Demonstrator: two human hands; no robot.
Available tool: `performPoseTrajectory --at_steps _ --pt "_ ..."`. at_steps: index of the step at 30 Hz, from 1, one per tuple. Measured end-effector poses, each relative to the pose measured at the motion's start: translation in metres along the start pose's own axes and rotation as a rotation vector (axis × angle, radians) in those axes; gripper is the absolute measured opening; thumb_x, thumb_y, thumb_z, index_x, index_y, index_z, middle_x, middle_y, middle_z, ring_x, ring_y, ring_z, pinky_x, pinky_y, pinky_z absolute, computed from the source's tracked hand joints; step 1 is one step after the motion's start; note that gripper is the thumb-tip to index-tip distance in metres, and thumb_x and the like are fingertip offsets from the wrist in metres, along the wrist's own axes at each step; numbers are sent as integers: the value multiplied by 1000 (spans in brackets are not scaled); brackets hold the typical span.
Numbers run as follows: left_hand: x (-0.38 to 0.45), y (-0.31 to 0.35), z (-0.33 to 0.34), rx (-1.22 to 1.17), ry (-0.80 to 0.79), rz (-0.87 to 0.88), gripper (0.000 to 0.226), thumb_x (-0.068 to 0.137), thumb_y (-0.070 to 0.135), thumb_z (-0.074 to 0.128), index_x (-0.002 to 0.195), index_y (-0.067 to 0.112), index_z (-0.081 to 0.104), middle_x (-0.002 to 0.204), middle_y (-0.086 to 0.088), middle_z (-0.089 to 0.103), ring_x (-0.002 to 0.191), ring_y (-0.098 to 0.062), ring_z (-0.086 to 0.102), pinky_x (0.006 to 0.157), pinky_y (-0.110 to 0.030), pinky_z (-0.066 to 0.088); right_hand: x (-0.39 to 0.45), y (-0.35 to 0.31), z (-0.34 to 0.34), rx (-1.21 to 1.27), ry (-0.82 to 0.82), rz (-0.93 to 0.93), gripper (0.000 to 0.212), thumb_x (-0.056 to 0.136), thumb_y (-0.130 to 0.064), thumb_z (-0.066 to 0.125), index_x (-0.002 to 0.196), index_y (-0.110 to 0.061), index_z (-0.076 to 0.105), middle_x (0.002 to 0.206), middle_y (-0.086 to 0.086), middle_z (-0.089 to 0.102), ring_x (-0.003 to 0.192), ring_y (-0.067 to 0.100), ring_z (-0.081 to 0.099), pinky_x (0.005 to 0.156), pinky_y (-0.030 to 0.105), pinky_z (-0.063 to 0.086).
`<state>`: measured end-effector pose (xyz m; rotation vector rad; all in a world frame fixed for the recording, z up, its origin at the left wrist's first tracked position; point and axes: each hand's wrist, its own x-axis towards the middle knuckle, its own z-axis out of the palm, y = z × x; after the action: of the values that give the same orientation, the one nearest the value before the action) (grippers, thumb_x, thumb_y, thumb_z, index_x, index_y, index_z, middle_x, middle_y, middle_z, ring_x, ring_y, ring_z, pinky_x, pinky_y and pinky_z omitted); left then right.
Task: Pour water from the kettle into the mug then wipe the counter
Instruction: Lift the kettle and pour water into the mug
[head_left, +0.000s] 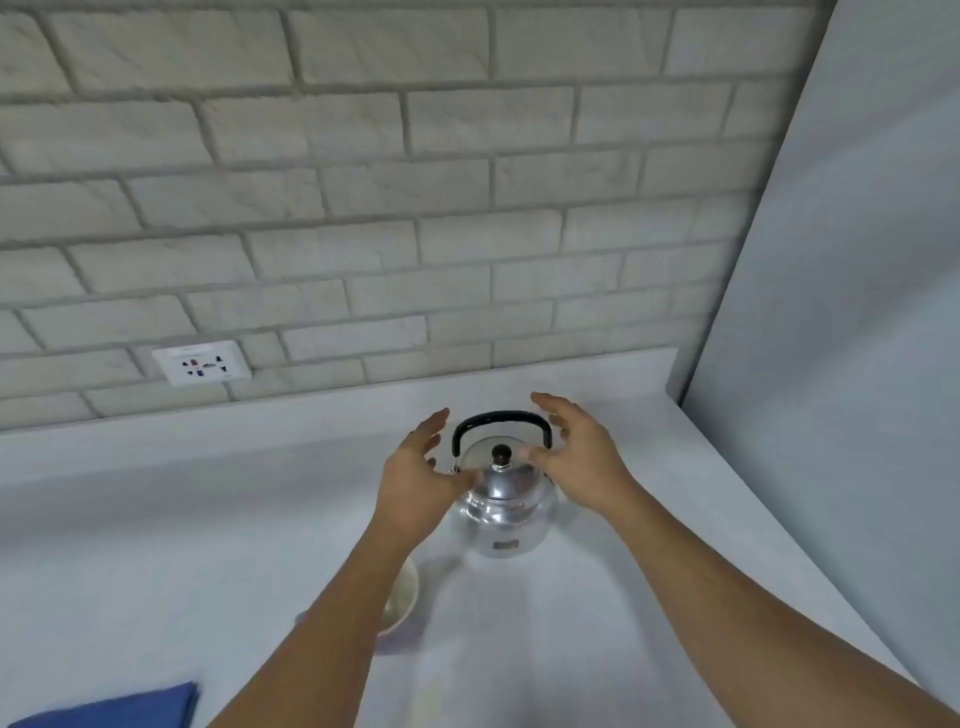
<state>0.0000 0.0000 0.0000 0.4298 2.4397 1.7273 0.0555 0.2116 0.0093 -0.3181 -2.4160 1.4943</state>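
Head view of a pale counter (649, 597) below a brick wall (363, 182). The kettle (506, 512), steel with a black handle (501, 418) arched upright over its lid knob (501, 455), stands at the frame's centre, toward 5 o'clock. The left hand (418, 470) flanks it at 9 o'clock and the right hand (576, 454) at 3 o'clock; both are spread with fingers apart and grip nothing, though the left thumb lies at or against the lid edge, contact uncertain.

Step in hand, as judged: the reach for the kettle, before any pour. The next move calls for closing one hand round the handle, lifting, and carrying the spout over the mug (402, 597), which sits at 7 o'clock of the kettle.

The mug is largely hidden by the left forearm; only a pale rim shows. The spout cannot be made out. A blue cloth (130, 706) is cut off at the frame's 7 o'clock corner. A socket (202, 362) sits on the wall at 9 o'clock.
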Motion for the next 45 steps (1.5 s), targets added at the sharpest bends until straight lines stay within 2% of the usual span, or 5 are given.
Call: performPoseTrajectory --at_steps 9,16,22,30,45 --pt "35 -11 3 156 -32 0 45 89 14 76 132 24 69 115 6 78 101 -7 74 68 4 46 30 8 3 -60 -126 -22 40 88 -23 78 126 -26 68 111 -6 73 101 8 68 91 19 48" --pt "44 -17 -1 127 22 13 24 88 13 78 106 28 81 93 7 84 81 -18 78 89 -35 62 40 11 2 -42 -129 -61 18 91 -22 73 108 -21 77 100 -5 78 97 16 70 90 31 53" --pt "43 -10 -8 51 -15 48 56 89 6 76 76 61 74 90 13 83 89 -18 79 95 -42 61 27 0 7 37 -79 -116 26 91 -24 71 89 -50 73 92 -14 76 86 6 69 77 18 51" --pt "9 25 -77 6 -155 159 49 88 22 83 130 41 69 128 25 72 118 3 68 103 -27 53 2 -55 -11 143 5 -230 23 92 -19 73 95 -41 73 96 -18 77 93 2 70 83 11 49" --pt "-109 -84 -160 59 -216 -10 49 85 33 83 131 40 68 138 14 66 129 -8 62 111 -35 50 -53 -110 -30 83 -64 -355 15 79 -46 72 93 -42 77 96 -11 78 88 5 72 82 13 52"
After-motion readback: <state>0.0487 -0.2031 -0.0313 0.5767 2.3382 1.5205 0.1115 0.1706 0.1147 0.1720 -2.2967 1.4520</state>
